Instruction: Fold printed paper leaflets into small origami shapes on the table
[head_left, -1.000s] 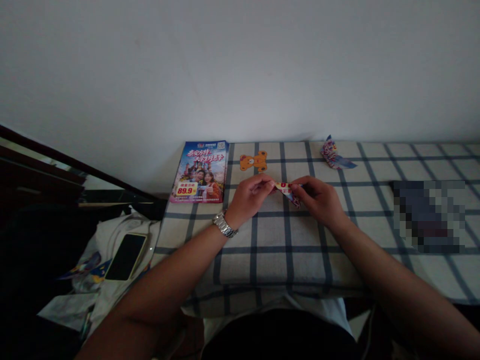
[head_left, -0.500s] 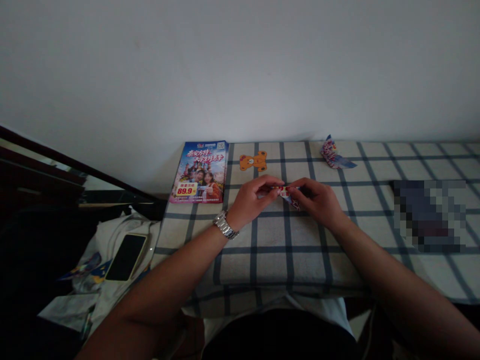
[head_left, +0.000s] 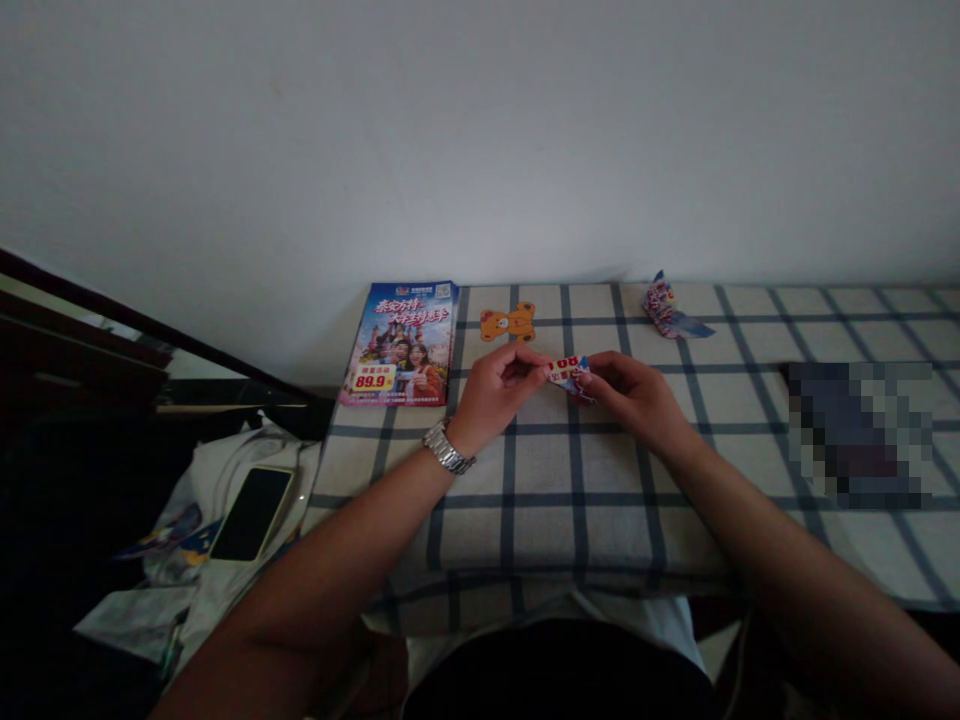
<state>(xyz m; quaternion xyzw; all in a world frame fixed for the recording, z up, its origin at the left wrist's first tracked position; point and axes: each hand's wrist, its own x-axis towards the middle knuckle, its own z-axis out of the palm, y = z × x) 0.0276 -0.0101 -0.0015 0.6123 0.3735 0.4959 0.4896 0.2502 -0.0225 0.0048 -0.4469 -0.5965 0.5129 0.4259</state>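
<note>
Between my hands is a small folded paper (head_left: 568, 371), printed in red, white and blue, with an upside-down price showing. My left hand (head_left: 502, 392), with a metal watch (head_left: 448, 447) at the wrist, pinches the paper's left corner. On the other side my right hand (head_left: 631, 398) grips its right edge between thumb and fingers. The paper is held over a checked tablecloth (head_left: 540, 470). Behind it lies a flat orange bear cutout (head_left: 508, 322). Farther right, near the wall, stands another folded paper piece (head_left: 667, 308) in similar colours.
A stack of printed flyers (head_left: 401, 345) lies at the table's left back corner. To the right is a dark, pixelated object (head_left: 859, 432). Below the table's left side, a phone (head_left: 253, 513) rests on white bags (head_left: 217, 470). The wall (head_left: 480, 140) borders the table's back edge.
The folded paper has turned up between my hands, so more of its printed face shows. My left fingers have shifted slightly left and my right fingers have moved lower on it.
</note>
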